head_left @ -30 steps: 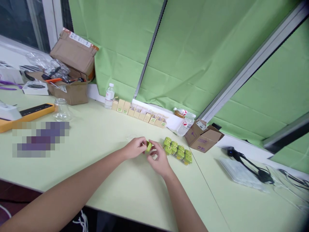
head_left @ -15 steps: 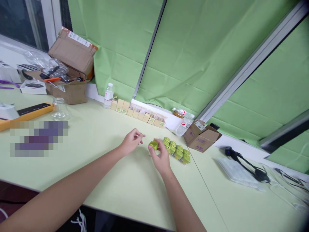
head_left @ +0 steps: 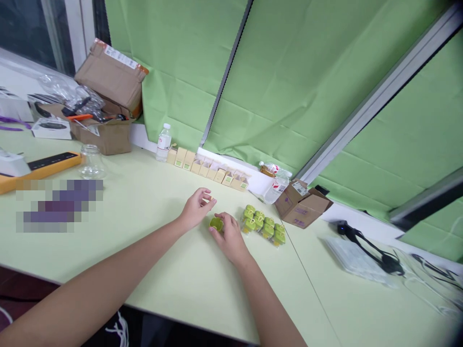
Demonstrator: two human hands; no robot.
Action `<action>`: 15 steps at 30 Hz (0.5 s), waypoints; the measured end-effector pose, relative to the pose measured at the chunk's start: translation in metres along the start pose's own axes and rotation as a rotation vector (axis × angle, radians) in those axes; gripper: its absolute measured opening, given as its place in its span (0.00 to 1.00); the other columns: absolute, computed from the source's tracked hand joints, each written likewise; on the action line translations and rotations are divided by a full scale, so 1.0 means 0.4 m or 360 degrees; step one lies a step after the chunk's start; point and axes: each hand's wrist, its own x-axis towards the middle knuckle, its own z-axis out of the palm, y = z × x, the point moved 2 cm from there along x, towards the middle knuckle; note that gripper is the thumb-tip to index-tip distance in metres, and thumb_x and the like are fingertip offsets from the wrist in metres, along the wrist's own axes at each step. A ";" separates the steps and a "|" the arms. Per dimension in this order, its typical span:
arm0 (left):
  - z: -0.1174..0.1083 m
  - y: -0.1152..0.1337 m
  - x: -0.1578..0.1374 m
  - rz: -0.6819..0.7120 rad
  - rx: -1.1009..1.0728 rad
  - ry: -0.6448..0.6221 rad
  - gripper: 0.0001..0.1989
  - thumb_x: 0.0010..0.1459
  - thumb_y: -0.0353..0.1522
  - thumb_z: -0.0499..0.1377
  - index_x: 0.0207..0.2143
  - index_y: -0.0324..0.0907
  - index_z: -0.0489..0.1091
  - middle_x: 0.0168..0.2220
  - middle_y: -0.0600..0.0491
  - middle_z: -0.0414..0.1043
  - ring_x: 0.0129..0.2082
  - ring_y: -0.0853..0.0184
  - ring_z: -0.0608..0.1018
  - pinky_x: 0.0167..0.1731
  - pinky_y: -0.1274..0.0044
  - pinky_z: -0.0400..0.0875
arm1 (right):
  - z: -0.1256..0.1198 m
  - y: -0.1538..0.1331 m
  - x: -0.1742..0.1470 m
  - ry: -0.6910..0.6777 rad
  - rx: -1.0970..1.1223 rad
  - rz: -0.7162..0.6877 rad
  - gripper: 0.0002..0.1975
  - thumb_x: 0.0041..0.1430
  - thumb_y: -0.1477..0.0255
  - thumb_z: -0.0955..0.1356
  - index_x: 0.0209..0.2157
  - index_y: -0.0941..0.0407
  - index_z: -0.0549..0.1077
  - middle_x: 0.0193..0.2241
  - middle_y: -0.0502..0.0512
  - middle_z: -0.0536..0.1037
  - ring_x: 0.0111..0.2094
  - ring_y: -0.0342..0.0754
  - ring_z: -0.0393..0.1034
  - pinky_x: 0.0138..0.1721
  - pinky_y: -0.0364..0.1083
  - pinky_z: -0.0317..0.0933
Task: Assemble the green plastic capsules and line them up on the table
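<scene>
My right hand (head_left: 230,234) has its thumb and fingers closed around a small green cup-shaped piece (head_left: 217,223), its hollow side showing, low over the table. Left of and slightly above it, my left hand (head_left: 197,208) pinches a tiny pale yellowish piece (head_left: 212,198) at the fingertips, too small to name. The hands are close together but apart. To the right of my right hand stands a tight group of small containers with green tops (head_left: 268,228) and yellowish loops on them.
A row of small tan boxes (head_left: 204,168) runs along the back, beside an upright water bottle (head_left: 164,142). Further right are another bottle (head_left: 277,188) and an open cardboard box (head_left: 303,205). On the left stand a glass jar (head_left: 91,162) and an orange power strip (head_left: 58,166).
My right hand has moved left and slightly down with the green piece, away from the green-topped group. My left hand has risen slightly, still pinching the tiny piece.
</scene>
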 end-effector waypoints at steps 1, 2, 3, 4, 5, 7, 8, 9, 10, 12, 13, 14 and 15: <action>0.000 0.001 -0.001 0.0011 0.0044 -0.0009 0.19 0.55 0.42 0.63 0.45 0.44 0.68 0.37 0.53 0.73 0.28 0.71 0.76 0.32 0.77 0.71 | 0.002 0.005 0.001 -0.0013 -0.0057 -0.0002 0.19 0.61 0.65 0.68 0.53 0.51 0.66 0.52 0.60 0.75 0.59 0.59 0.63 0.58 0.60 0.58; 0.000 0.003 -0.003 0.0022 0.0098 -0.0028 0.18 0.54 0.43 0.63 0.44 0.43 0.70 0.38 0.52 0.74 0.30 0.70 0.76 0.33 0.77 0.71 | 0.005 0.010 0.001 -0.0026 -0.0099 0.0006 0.19 0.61 0.65 0.67 0.54 0.51 0.66 0.52 0.60 0.75 0.61 0.60 0.61 0.58 0.62 0.56; 0.001 0.005 -0.005 0.0036 0.0154 -0.0059 0.17 0.54 0.43 0.63 0.43 0.43 0.71 0.38 0.51 0.75 0.30 0.69 0.76 0.33 0.77 0.71 | 0.008 0.017 0.001 -0.0041 -0.0128 0.0020 0.20 0.62 0.65 0.67 0.54 0.51 0.66 0.52 0.61 0.75 0.62 0.62 0.59 0.59 0.63 0.55; 0.002 0.007 -0.008 0.0054 0.0210 -0.0093 0.16 0.55 0.43 0.63 0.42 0.43 0.72 0.39 0.51 0.75 0.31 0.69 0.76 0.32 0.77 0.71 | 0.010 0.022 0.001 -0.0058 -0.0145 0.0034 0.20 0.62 0.65 0.67 0.55 0.51 0.66 0.53 0.61 0.75 0.63 0.63 0.57 0.59 0.65 0.54; 0.003 0.010 -0.011 0.0081 0.0264 -0.0130 0.16 0.55 0.42 0.63 0.42 0.43 0.73 0.39 0.51 0.76 0.31 0.68 0.76 0.32 0.77 0.71 | 0.012 0.027 0.001 -0.0073 -0.0153 0.0044 0.20 0.62 0.65 0.66 0.55 0.51 0.66 0.53 0.61 0.75 0.64 0.64 0.55 0.59 0.65 0.53; 0.006 0.016 -0.017 0.0171 0.0376 -0.0193 0.14 0.56 0.40 0.62 0.42 0.44 0.73 0.39 0.52 0.76 0.31 0.68 0.76 0.32 0.76 0.71 | 0.013 0.031 -0.001 -0.0080 -0.0145 0.0051 0.21 0.62 0.65 0.66 0.57 0.51 0.65 0.54 0.61 0.74 0.65 0.65 0.54 0.59 0.66 0.53; 0.007 0.019 -0.020 0.0231 0.0438 -0.0221 0.13 0.56 0.39 0.62 0.42 0.44 0.74 0.39 0.52 0.77 0.31 0.68 0.76 0.33 0.76 0.70 | 0.011 0.030 -0.001 -0.0063 -0.0129 0.0050 0.22 0.62 0.65 0.66 0.57 0.51 0.65 0.55 0.61 0.74 0.65 0.65 0.54 0.59 0.66 0.53; 0.008 0.022 -0.023 0.0292 0.0498 -0.0245 0.12 0.56 0.38 0.61 0.43 0.45 0.74 0.40 0.52 0.77 0.31 0.68 0.76 0.33 0.76 0.70 | 0.008 0.026 -0.001 -0.0031 -0.0099 0.0044 0.22 0.62 0.65 0.66 0.57 0.51 0.66 0.54 0.61 0.74 0.64 0.65 0.56 0.59 0.65 0.53; 0.009 0.025 -0.025 0.0346 0.0552 -0.0270 0.12 0.56 0.37 0.61 0.43 0.45 0.74 0.40 0.53 0.77 0.31 0.68 0.76 0.33 0.76 0.70 | 0.004 0.021 0.000 0.0013 -0.0046 0.0041 0.20 0.63 0.65 0.66 0.56 0.52 0.67 0.53 0.61 0.74 0.62 0.63 0.58 0.59 0.64 0.55; 0.010 0.029 -0.028 0.0425 0.0643 -0.0314 0.11 0.57 0.36 0.60 0.43 0.46 0.74 0.40 0.53 0.76 0.32 0.67 0.77 0.34 0.76 0.70 | -0.011 0.008 0.002 0.0158 0.0149 0.0068 0.15 0.65 0.65 0.63 0.52 0.52 0.70 0.50 0.60 0.76 0.56 0.59 0.66 0.56 0.58 0.60; 0.009 0.031 -0.029 0.0450 0.0680 -0.0330 0.11 0.57 0.36 0.60 0.43 0.46 0.75 0.40 0.53 0.76 0.32 0.67 0.77 0.34 0.76 0.69 | -0.019 0.001 0.002 0.0244 0.0280 0.0096 0.14 0.67 0.65 0.61 0.50 0.53 0.71 0.48 0.59 0.77 0.52 0.56 0.70 0.53 0.55 0.63; 0.009 0.033 -0.030 0.0470 0.0714 -0.0342 0.10 0.58 0.36 0.60 0.43 0.47 0.75 0.40 0.53 0.77 0.32 0.67 0.77 0.34 0.76 0.69 | -0.029 -0.004 0.003 0.0345 0.0413 0.0134 0.14 0.68 0.65 0.60 0.48 0.53 0.71 0.46 0.59 0.78 0.49 0.53 0.72 0.51 0.53 0.65; 0.009 0.035 -0.031 0.0492 0.0748 -0.0354 0.10 0.58 0.36 0.60 0.43 0.47 0.75 0.39 0.53 0.77 0.32 0.67 0.77 0.35 0.75 0.69 | -0.038 -0.010 0.003 0.0424 0.0517 0.0152 0.14 0.68 0.65 0.59 0.47 0.53 0.72 0.45 0.58 0.79 0.47 0.52 0.73 0.50 0.51 0.65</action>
